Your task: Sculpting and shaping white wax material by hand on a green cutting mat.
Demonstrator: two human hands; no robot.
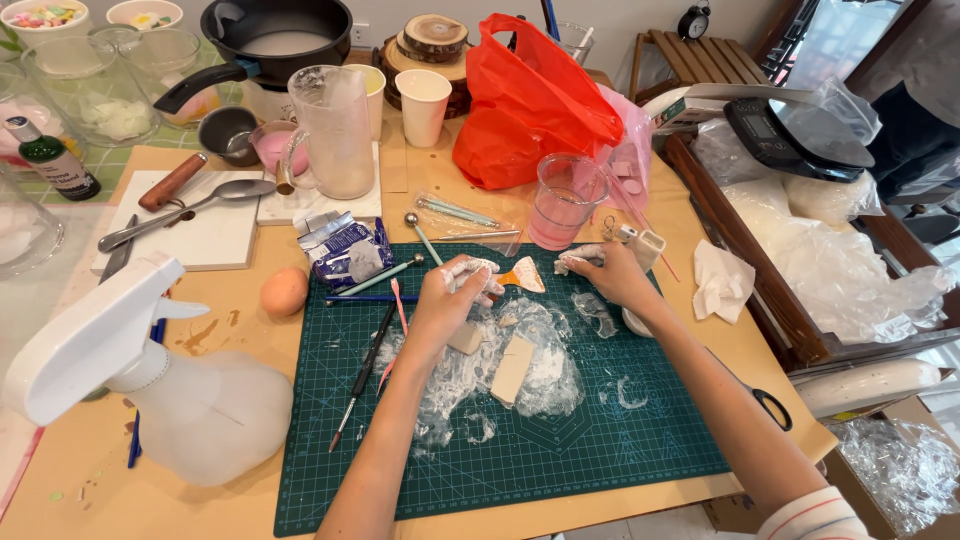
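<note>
Both hands work over the far edge of a dark green cutting mat (620, 440) that lies on the wooden counter (230, 330). The left hand (455, 295), smeared with white paste, is curled around a small orange scraper (522, 277), whose blade points right toward the other hand. The right hand (605, 272), its fingers also coated white, is closed around a small white lump at the mat's far edge; what the lump is cannot be told. Just near of the hands, a patch of white paste (545, 360) is spread over the mat, with a pale rectangular block (512, 368) lying in it and a smaller block (466, 338) beside the left wrist. A clear cup of pink liquid (563, 205) stands just far of the right hand. An egg (284, 291) rests on the counter left of the mat, and a white spray bottle (150, 375) stands at the near left.
</note>
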